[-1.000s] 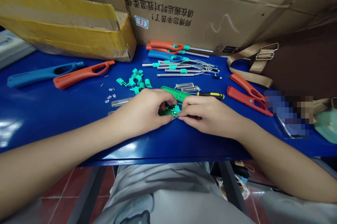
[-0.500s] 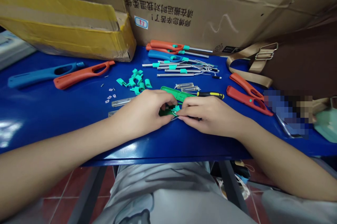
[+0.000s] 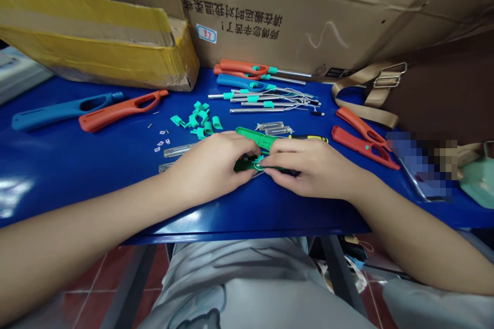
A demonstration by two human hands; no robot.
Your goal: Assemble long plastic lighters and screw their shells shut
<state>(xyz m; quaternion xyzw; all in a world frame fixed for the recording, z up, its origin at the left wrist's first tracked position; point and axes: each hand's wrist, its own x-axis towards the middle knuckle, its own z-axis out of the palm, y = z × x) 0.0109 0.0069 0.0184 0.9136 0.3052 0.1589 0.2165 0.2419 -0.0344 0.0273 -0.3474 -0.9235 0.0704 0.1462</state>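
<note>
My left hand point(image 3: 216, 160) is closed around a green lighter shell half point(image 3: 242, 165), steadying it just above the blue table. My right hand point(image 3: 309, 168) pinches at a small turquoise trigger piece point(image 3: 260, 159) in that shell, with a bit of white wire beside the fingertips. The fingers hide much of the inside. Right behind both hands lies another green shell half point(image 3: 252, 135), its hollow side up. A black and yellow screwdriver point(image 3: 322, 139) lies partly hidden behind my right hand.
Turquoise parts point(image 3: 200, 115) and clear fuel tanks point(image 3: 177, 150) lie left of centre. Metal lighter tubes point(image 3: 257, 110) with wires lie further back. Red shells point(image 3: 360, 146) are at right, a blue shell point(image 3: 57, 111) at left. A taped cardboard box point(image 3: 116, 64) stands behind.
My right hand's fingers have shifted slightly at the turquoise piece, which now looks lower in the shell. My right hand covers more of the screwdriver. My left hand stays about where it was.
</note>
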